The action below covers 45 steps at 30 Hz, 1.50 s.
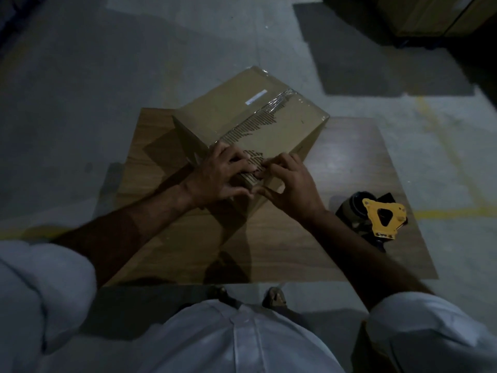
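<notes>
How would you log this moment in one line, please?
left hand: grips box edge | right hand: touches tape | tape dispenser: lying on table

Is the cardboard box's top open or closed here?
Closed. Flaps of the cardboard box lie flat and meet; clear tape runs along the seam.
</notes>
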Tool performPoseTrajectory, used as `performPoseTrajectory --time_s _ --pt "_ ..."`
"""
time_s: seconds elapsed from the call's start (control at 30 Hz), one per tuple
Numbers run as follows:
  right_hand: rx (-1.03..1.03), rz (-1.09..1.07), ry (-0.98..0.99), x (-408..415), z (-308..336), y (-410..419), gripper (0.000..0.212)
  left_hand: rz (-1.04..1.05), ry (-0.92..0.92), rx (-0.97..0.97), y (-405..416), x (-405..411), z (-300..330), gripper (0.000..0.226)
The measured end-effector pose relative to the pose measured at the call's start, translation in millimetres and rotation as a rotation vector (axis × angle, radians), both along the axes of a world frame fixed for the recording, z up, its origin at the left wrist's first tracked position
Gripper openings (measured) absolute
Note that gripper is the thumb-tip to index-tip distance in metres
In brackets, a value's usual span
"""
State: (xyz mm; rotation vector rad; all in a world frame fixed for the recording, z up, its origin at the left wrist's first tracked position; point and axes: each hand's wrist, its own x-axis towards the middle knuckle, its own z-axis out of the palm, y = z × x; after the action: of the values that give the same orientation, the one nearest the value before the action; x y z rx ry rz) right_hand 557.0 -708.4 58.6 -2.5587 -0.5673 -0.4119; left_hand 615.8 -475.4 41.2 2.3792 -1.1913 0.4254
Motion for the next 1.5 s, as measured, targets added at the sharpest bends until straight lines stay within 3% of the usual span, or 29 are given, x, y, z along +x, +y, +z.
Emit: performPoseTrajectory --time_s 0.27,0.4,0.53,0.7,0.87,1.07,1.23,1.4,1.5 --pt "-0.089 0.002 -0.053 -2 -7 5 0.046 0.035 0.007 0.029 3 -2 4 0.072" --pt "-0.072 0.142 0.044 14 18 -11 0.025 0.133 0.131 -0.197 -6 -13 3 0.056" --pt "-0.093 0.199 0.008 31 26 -24 0.021 0.254 0.093 -0.281 -27 -26 -4 0.031" --pt "0.048 0.152 -0.113 16 -6 -18 0.020 0.214 0.020 -0.153 -20 -32 -6 0.041" --pt "0.046 0.214 -0.016 23 6 -21 0.026 0.143 0.090 -0.018 -7 -30 5 0.058" --pt "0.012 0.188 0.006 29 5 -18 0.035 0.126 0.165 0.078 -6 -17 26 0.054" --pt "0.054 0.173 0.034 22 4 -21 0.046 0.198 0.200 0.046 -22 -28 34 0.052" --pt "0.169 0.179 0.014 17 2 -50 0.044 0.294 0.194 -0.124 -68 -52 27 0.040" --pt "0.167 0.171 0.065 16 -1 -61 0.043 0.269 0.244 -0.095 -71 -49 30 0.045"
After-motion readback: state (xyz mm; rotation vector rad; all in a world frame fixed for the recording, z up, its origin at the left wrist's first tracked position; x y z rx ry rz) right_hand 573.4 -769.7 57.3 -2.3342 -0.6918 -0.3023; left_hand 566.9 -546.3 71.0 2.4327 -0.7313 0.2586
